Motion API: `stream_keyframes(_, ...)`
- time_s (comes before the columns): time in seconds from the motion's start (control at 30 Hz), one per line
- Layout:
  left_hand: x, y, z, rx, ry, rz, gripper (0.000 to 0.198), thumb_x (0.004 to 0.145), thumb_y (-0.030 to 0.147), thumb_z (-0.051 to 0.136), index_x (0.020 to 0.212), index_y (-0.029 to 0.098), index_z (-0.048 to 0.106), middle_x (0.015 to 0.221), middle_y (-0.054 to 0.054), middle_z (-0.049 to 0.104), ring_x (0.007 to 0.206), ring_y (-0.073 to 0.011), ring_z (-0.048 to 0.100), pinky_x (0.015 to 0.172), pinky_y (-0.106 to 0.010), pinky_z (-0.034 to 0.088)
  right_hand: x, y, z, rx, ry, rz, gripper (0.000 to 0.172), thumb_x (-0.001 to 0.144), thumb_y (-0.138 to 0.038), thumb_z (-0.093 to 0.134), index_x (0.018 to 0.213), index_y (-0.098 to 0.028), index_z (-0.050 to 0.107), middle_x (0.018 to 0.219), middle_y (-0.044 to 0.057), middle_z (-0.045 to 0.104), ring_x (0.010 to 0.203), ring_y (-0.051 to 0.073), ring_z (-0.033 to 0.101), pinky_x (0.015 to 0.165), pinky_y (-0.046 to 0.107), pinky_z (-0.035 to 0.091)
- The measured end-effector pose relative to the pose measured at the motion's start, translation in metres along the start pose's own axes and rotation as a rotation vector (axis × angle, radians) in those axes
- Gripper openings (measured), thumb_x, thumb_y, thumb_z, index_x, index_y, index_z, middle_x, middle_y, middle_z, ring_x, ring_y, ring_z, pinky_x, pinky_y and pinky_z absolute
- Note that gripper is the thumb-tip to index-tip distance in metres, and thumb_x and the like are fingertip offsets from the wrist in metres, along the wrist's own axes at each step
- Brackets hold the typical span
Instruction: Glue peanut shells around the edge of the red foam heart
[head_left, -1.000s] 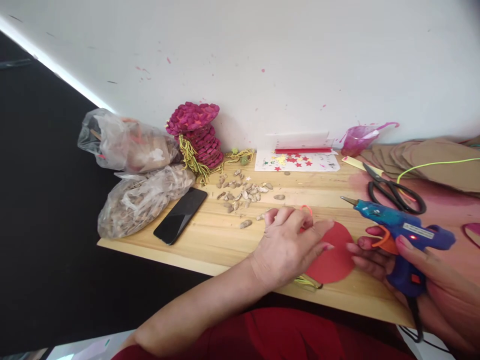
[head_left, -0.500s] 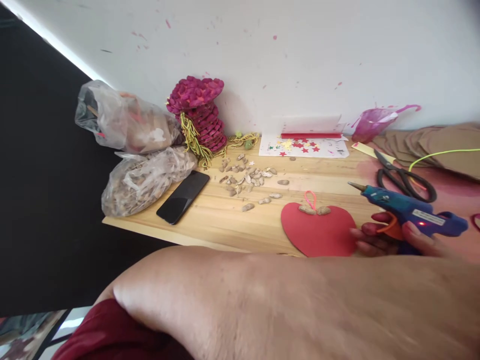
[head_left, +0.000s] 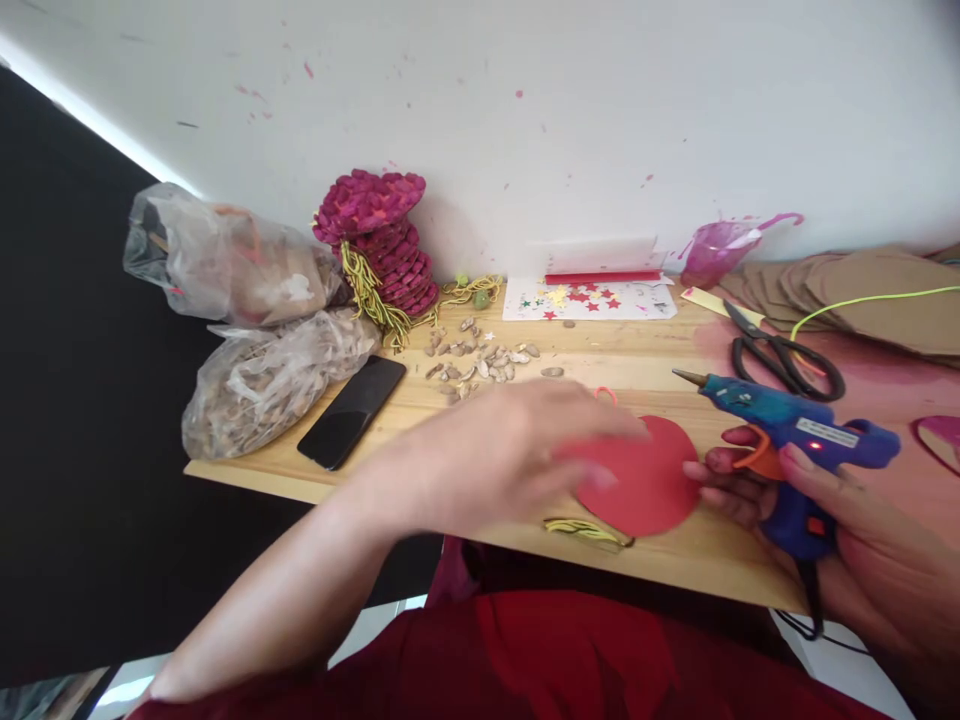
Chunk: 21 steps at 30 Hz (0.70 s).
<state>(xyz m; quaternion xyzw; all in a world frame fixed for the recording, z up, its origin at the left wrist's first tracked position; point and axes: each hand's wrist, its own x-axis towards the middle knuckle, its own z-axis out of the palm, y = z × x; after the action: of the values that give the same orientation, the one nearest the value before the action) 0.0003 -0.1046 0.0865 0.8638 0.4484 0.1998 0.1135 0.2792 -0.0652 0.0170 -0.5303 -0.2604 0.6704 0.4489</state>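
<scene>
Cord bundle (head_left: 589, 532): at worktop (head_left: 727, 558) near edge.
Red cutout (head_left: 664, 475): near same edge; left side hidden by hand.
Left hand (head_left: 517, 450): back over cutout after reaching right; work returns there. Blurred, can't tell if grip holds anything.
Right hand (head_left: 855, 530): grip still clamped on glue gun (head_left: 791, 420).
Beyond: shells (head_left: 480, 365).

Two bags (head_left: 277, 385) at far left, phone (head_left: 352, 412) just right of the nearer one! Peanuts (head_left: 482, 369) scattered across the table (head_left: 637, 370), stars (head_left: 577, 297) on the paper (head_left: 652, 300) behind. Left hand (head_left: 517, 440) over the cutout's (head_left: 645, 485) left side, string (head_left: 585, 532) in front. Glue gun (head_left: 795, 430) in the right hand (head_left: 862, 525), scissors (head_left: 772, 340) behind it, cup (head_left: 709, 258) farther back.
</scene>
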Motion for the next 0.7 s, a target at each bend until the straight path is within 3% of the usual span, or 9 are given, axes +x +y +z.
stream_keyframes(0.07,0.015,-0.046,-0.009,0.064,0.094,-0.195,0.027,0.093,0.027,0.063,0.118,0.023,0.074,0.106,-0.005,0.077,0.094,-0.019,0.071,0.089,-0.029,0.052,0.0,-0.001,0.003,0.009,0.01,-0.015,0.039,0.043,-0.03,0.097,0.076,-0.021,0.077,0.076,0.003,0.074,0.068,0.024,0.076,0.063,0.032,0.068)
stream_keyframes(0.13,0.026,-0.09,-0.014,0.228,0.19,-0.482,0.019,0.091,0.028,0.063,0.091,0.018,0.08,0.09,-0.007,0.077,0.086,-0.0233,0.071,0.085,-0.033,0.052,0.0,-0.002,0.003,0.015,0.015,-0.033,0.035,0.047,-0.03,0.095,0.076,-0.022,0.077,0.076,0.003,0.074,0.062,0.022,0.074,0.061,0.033,0.068)
stream_keyframes(0.17,0.029,-0.108,-0.016,0.296,0.215,-0.603,0.026,0.092,0.033,0.063,0.08,0.016,0.079,0.079,-0.009,0.075,0.081,-0.0254,0.071,0.083,-0.035,0.052,0.0,-0.002,0.003,0.016,0.017,-0.04,0.035,0.048,-0.03,0.095,0.077,-0.022,0.077,0.077,0.003,0.074,0.061,0.022,0.074,0.06,0.033,0.068)
stream_keyframes(0.2,0.031,-0.124,-0.016,0.334,0.216,-0.668,0.03,0.092,0.036,0.062,0.077,0.016,0.079,0.075,-0.01,0.074,0.08,-0.0271,0.071,0.082,-0.036,0.051,0.0,-0.001,0.001,0.014,0.015,-0.042,0.037,0.048,-0.03,0.095,0.08,-0.023,0.077,0.078,0.003,0.075,0.063,0.023,0.074,0.06,0.033,0.068)
stream_keyframes(0.27,0.035,-0.146,-0.014,0.346,0.214,-0.691,0.023,0.091,0.026,0.06,0.087,0.018,0.081,0.085,-0.009,0.077,0.087,-0.028,0.071,0.085,-0.035,0.051,0.002,0.001,-0.003,-0.001,0.01,-0.031,0.043,0.046,-0.032,0.096,0.085,-0.023,0.077,0.081,0.004,0.077,0.069,0.026,0.077,0.061,0.033,0.068)
stream_keyframes(0.4,0.039,-0.169,0.001,0.314,0.235,-0.633,0.032,0.087,0.014,0.056,0.107,0.021,0.08,0.108,-0.008,0.078,0.102,-0.0261,0.069,0.095,-0.033,0.049,0.009,0.007,-0.015,-0.018,0.04,0.034,0.048,0.04,-0.034,0.097,0.082,-0.023,0.076,0.081,0.006,0.078,0.071,0.03,0.078,0.064,0.036,0.068)
stream_keyframes(0.53,0.038,-0.18,0.015,0.305,0.206,-0.615,0.024,0.085,0.017,0.062,0.1,0.021,0.081,0.104,-0.01,0.077,0.101,-0.0269,0.068,0.097,-0.035,0.049,0.013,0.009,-0.019,-0.035,0.074,0.06,0.051,0.039,-0.036,0.096,0.084,-0.024,0.076,0.08,0.007,0.078,0.068,0.032,0.077,0.058,0.037,0.068)
stream_keyframes(0.7,0.035,-0.186,0.02,0.255,0.23,-0.626,0.024,0.087,0.015,0.06,0.099,0.02,0.08,0.107,-0.01,0.076,0.107,-0.0259,0.067,0.1,-0.034,0.048,0.014,0.009,-0.017,-0.045,0.123,0.074,0.051,0.033,-0.036,0.095,0.079,-0.023,0.077,0.078,0.008,0.078,0.067,0.034,0.077,0.056,0.036,0.068)
